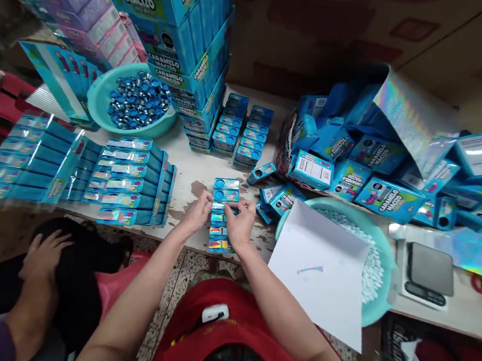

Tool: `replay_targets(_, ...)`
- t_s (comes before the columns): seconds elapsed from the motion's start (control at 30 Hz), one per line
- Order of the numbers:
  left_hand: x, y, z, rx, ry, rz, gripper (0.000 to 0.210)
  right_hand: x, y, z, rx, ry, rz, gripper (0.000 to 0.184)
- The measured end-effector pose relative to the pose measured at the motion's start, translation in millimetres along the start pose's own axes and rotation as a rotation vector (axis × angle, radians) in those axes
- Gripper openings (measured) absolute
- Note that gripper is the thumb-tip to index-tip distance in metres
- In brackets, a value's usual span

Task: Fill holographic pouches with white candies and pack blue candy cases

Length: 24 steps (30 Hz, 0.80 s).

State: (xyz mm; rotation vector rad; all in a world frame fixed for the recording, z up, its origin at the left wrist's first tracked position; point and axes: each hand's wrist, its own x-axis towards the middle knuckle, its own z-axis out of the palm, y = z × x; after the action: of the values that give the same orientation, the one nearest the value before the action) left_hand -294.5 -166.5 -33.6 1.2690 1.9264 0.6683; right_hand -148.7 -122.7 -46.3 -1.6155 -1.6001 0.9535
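A row of small blue candy boxes point(221, 247) stands on the worn white table in front of me. The far ones show round openings in their tops; the nearest ones carry shiny rainbow-coloured strips. At the row's left side is my left hand point(198, 213), its thumb and fingertips pinched together against the boxes. My right hand point(240, 222) reaches over the middle of the row, thumb and forefinger closed low on a box top. Whatever lies between either hand's fingertips is too small to make out. A white sheet point(309, 302) bearing one shiny strip lies to the right.
A turquoise basin point(390, 276) of white pieces sits under the sheet. Another basin point(94, 105) holds blue-and-silver candies. Stacked display boxes point(173, 41), a heap of cartons point(390, 196) and a scale point(430, 269) stand around. At left rests another person's hand point(46, 255).
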Motion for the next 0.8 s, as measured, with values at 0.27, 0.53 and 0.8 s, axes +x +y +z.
replay_targets(0.27,-2,-9,29.4,0.059,0.091,-0.249,0.017,4,4,3,0.121,-0.032,0.156,0.028)
replay_targets(0.53,-12,48,6.9,0.126,0.227,-0.214,0.022,27,-7,-163,-0.394,0.371,-0.390,0.045)
replay_targets(0.8,35,224,91.6,0.266,-0.163,0.487,0.035,25,88,-241,-0.731,0.219,-0.611,0.019)
